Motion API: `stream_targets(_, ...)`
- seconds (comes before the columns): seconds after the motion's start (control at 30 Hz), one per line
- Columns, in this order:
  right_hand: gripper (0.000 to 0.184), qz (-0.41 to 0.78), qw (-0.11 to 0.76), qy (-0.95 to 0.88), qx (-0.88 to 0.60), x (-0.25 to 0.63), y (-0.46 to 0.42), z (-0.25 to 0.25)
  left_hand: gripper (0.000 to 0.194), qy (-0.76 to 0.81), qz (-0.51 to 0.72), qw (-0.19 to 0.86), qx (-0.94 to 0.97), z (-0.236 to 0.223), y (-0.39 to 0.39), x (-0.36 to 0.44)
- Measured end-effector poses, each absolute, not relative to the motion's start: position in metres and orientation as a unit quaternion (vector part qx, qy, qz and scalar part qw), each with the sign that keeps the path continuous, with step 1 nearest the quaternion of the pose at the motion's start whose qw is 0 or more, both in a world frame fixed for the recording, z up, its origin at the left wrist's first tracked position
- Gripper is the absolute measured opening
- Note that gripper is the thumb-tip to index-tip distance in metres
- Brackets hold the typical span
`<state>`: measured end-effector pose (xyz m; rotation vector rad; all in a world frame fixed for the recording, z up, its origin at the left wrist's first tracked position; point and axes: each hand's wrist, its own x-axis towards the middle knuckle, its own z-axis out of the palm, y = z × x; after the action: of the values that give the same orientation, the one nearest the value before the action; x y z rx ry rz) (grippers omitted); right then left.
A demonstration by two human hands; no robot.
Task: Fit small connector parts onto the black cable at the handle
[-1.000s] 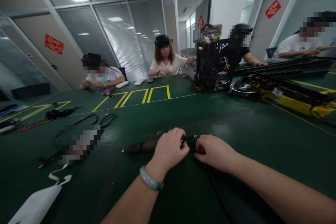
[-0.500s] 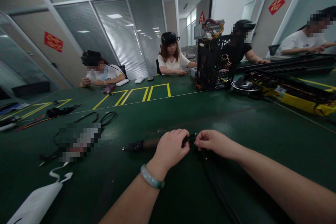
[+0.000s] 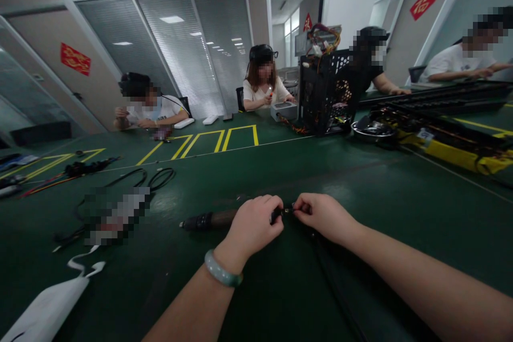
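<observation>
Dark cylindrical tool handle (image 3: 210,218) lying on the green work mat (image 3: 360,181), its narrow black end gripped by the closed left hand (image 3: 254,228). Right hand (image 3: 324,217) pinches that same end from the opposite side. Black cable (image 3: 334,278) runs from beneath the handle's end toward the person.

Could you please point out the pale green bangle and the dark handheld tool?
Pale green bangle (image 3: 222,277), head view, on its front curve.
Dark handheld tool (image 3: 203,220), head view, on its black ribbed end.
</observation>
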<state>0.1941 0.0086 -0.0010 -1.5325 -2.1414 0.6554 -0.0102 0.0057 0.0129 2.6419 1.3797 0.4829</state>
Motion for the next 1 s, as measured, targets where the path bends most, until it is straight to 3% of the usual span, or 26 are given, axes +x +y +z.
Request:
stream_targets(0.23, 0.005, 0.215, 0.218, -0.795, -0.523, 0.1949, 0.0083, -0.0013, 0.014, 0.451, 0.171, 0.062, 0.874, 0.0114, 0.0047, -0.0094)
stream_targets(0.53, 0.006, 0.314, 0.241, -0.762, -0.512, 0.1962, 0.0139, -0.0087, 0.012, 0.431, 0.176, 0.069, 0.882, 0.0104, 0.0066, -0.0091)
stream_targets(1.0, 0.011, 0.32, 0.233, -0.756, -0.522, 0.1954, 0.0145, -0.0069, 0.01, 0.427, 0.172, 0.062, 0.886, 0.0059, 0.0092, -0.0067)
